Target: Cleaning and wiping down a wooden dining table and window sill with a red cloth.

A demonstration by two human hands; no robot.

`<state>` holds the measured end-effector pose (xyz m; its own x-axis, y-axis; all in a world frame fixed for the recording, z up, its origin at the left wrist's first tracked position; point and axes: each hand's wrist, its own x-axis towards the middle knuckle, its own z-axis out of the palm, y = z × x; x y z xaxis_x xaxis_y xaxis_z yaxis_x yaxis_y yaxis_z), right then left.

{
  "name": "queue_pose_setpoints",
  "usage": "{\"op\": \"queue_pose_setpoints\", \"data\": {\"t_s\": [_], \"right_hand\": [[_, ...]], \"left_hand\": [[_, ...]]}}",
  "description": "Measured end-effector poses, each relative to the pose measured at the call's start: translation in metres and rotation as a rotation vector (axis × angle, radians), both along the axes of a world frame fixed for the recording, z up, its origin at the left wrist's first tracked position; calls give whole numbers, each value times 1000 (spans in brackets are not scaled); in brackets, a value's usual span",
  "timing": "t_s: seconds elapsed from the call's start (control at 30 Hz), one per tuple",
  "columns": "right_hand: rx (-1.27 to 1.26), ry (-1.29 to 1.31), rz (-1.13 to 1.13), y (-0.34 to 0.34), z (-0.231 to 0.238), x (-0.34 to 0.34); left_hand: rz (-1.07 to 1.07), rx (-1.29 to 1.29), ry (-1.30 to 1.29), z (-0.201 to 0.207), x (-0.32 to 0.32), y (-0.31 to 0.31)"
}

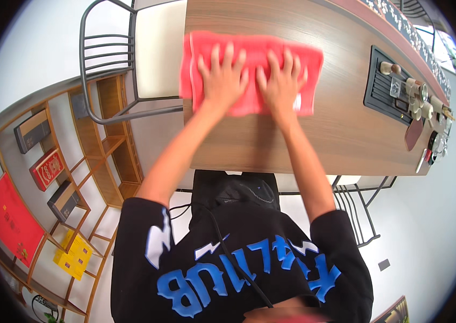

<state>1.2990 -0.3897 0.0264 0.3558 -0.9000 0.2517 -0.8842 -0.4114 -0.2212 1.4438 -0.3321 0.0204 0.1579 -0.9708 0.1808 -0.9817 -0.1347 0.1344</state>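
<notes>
A red cloth point(257, 51) lies spread on the brown wooden table point(292, 145), its left end reaching the table's left edge. My left hand point(222, 78) presses flat on the left half of the cloth, fingers stretched and spread. On the right half rests my right hand point(281, 81), also flat with its fingers apart. Both palms face down and neither hand grips the cloth. A small white tag shows on the cloth beside my right wrist. The cloth's edges look slightly blurred.
At the table's right end sits a black tea tray point(381, 81) with cups point(416, 91) and other tea ware. A chair with a pale seat point(159, 48) stands against the left edge. Wooden shelves point(96, 156) holding boxes are further left. Another chair point(357, 210) is at the near right.
</notes>
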Motion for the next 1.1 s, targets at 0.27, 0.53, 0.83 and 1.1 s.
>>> {"op": "queue_pose_setpoints", "data": {"t_s": [0.27, 0.53, 0.83, 1.1], "right_hand": [[394, 157, 105, 198, 49, -115], [166, 121, 44, 42, 27, -59], [-60, -48, -6, -150, 2, 18], [70, 11, -61, 10, 22, -63]], "left_hand": [[-195, 333, 200, 50, -59, 210], [-92, 90, 149, 18, -25, 67], [35, -191, 48, -2, 24, -144], [-99, 104, 78, 19, -59, 9]]}}
